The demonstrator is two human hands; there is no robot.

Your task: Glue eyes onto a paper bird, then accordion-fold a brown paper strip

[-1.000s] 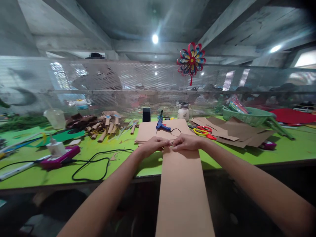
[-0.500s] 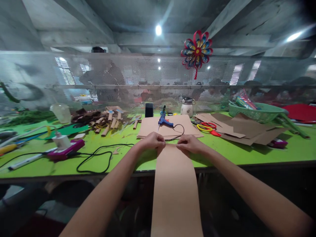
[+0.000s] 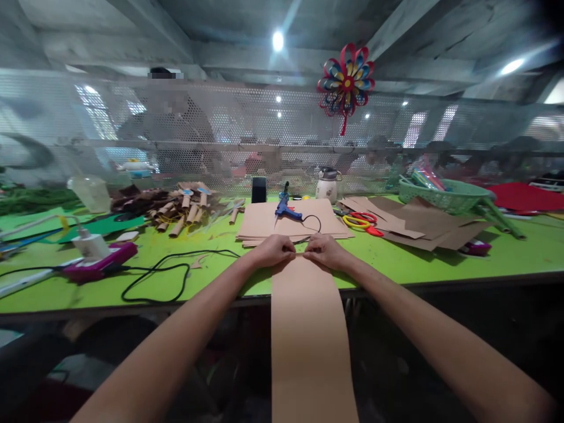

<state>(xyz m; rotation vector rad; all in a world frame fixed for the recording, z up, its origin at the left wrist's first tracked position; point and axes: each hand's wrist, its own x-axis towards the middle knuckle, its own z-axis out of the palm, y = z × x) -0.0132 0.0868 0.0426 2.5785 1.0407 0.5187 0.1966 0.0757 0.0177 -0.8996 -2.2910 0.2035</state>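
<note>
A long strip of brown kraft paper (image 3: 311, 329) hangs from the table edge toward me, its far end on the green tabletop. At that far end my left hand (image 3: 278, 251) is closed, thumb and fingertips pinching the paper's left part. My right hand (image 3: 325, 251) pinches the same end on the right, a short gap from the left. A narrow edge between them looks turned up or rolled. Just beyond my hands lies a stack of brown paper (image 3: 255, 222), with a blue glue gun (image 3: 287, 210) resting on it.
Red and yellow scissors (image 3: 361, 222) and brown paper offcuts (image 3: 436, 226) lie right, near a green basket (image 3: 458, 197). Left are a purple power strip (image 3: 101, 262), a black cable (image 3: 154, 270) and rolled paper tubes (image 3: 180, 217). A bottle (image 3: 326, 185) stands behind; a perforated screen backs the table.
My right hand has come closer to my left along the paper's far end. The whole view has shifted slightly.
</note>
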